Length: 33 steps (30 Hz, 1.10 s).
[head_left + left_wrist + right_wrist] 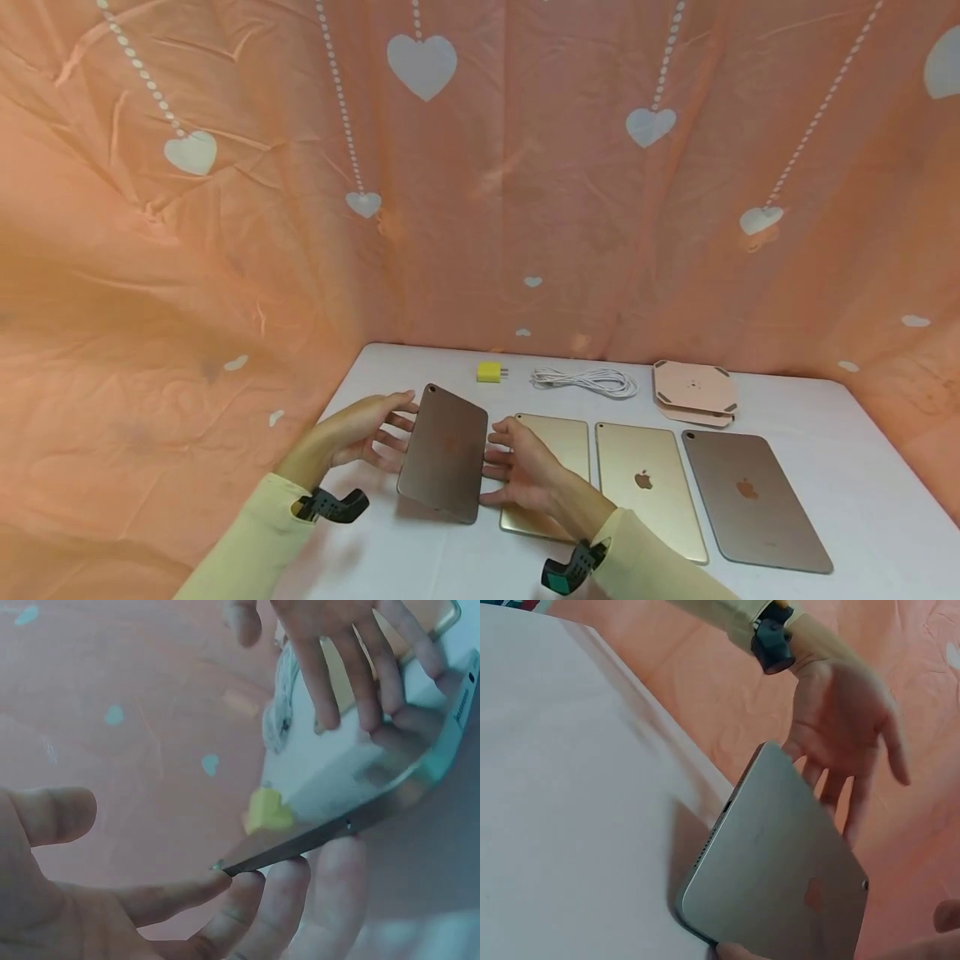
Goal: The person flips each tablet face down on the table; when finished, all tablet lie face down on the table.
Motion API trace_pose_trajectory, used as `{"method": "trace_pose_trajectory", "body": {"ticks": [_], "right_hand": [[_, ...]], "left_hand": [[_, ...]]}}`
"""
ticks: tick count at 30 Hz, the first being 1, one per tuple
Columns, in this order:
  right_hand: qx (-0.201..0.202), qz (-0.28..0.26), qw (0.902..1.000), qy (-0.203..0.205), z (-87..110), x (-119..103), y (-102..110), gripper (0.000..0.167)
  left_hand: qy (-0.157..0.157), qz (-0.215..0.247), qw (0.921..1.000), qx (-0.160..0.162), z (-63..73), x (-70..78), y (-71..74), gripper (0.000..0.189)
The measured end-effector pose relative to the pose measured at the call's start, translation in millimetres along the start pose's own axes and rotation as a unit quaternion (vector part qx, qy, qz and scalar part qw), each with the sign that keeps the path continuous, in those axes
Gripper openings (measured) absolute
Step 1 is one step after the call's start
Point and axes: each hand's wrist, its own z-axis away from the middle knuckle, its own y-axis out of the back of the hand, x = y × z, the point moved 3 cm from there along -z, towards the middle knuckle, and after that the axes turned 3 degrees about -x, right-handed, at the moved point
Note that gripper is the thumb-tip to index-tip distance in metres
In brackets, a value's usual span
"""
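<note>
A small dark grey tablet stands tilted up off the white table between my two hands, its back towards me. The fingertips of my left hand touch its left edge, with the thumb held away from it in the left wrist view. At the other edge is my right hand, fingers outstretched and one fingertip against the rim in the right wrist view. Beneath my right hand lies a gold tablet, partly hidden by hand and wrist. A second gold tablet lies beside it, face down.
A larger grey tablet lies face down at the right. Along the back are a yellow plug adapter, a coiled white cable and a pink folded stand. Orange cloth with hearts hangs behind the table.
</note>
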Motion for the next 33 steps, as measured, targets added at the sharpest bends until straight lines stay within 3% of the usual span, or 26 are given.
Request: {"method": "trace_pose_trajectory", "body": {"ticks": [11, 19, 24, 28, 33], "right_hand": [[0.009, -0.007, 0.9997, 0.022, 8.1, -1, -4, 0.078], [0.024, -0.021, 0.9991, 0.028, 9.9, -1, -1, 0.077], [0.019, -0.030, 0.9990, 0.029, 13.0, -2, 2, 0.079], [-0.004, -0.014, 0.9996, 0.025, 25.4, -5, 8, 0.081], [-0.051, 0.037, 0.9970, 0.045, 61.9, -21, 40, 0.077]], "left_hand": [[0.022, -0.011, 0.9994, 0.026, -19.6, -33.8, -1.1, 0.066], [0.053, -0.003, 0.9981, 0.031, -30.1, -46.4, -12.2, 0.045], [0.043, -0.032, 0.9972, 0.051, -31.1, -44.5, -16.3, 0.045], [0.027, -0.095, 0.9919, 0.080, -30.2, -40.4, -14.8, 0.057], [-0.035, -0.164, 0.9774, 0.129, -17.8, -34.2, -7.8, 0.057]]}}
